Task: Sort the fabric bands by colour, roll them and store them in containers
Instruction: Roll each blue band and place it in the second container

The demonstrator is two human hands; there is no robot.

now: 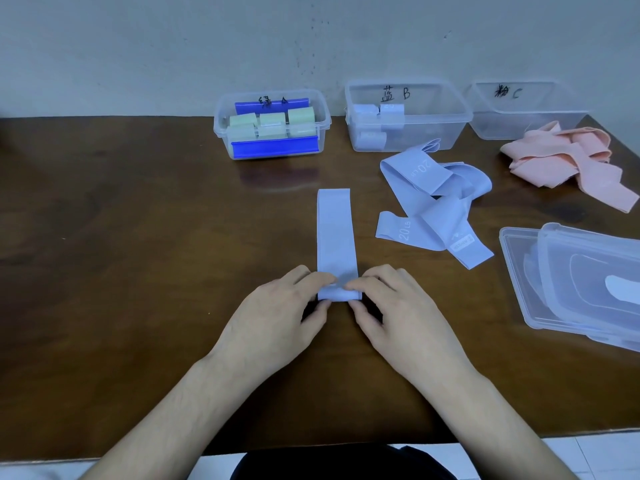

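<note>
A pale, scuffed wall backs the dark brown wooden bench (138, 237) where I sit. Flat in front of me lies a pale blue fabric band (335, 237), stretched straight away from me, its near end folded over into the first small turn of a roll. My left hand (277, 313) and right hand (398, 313) each pinch that near end, fingers curled on top and thumbs tucked underneath at either edge.

The band looks soft, light and limp, so I judge it will sag and unroll if I loosen my hold; the best hold is at both edges of the roll, pressing evenly so it winds straight.

To the right lies a loose tangle of more pale blue bands (436, 206), and beyond it a heap of pink fabric bands (568, 161). Along the wall stand three clear plastic containers: one holding green rolls (272, 124), the middle one (408, 116) already holding a few blue rolls, where this one should go, and the pink one's box (526, 109), which looks empty. Clear lids (581, 285) are stacked at my right.
</note>
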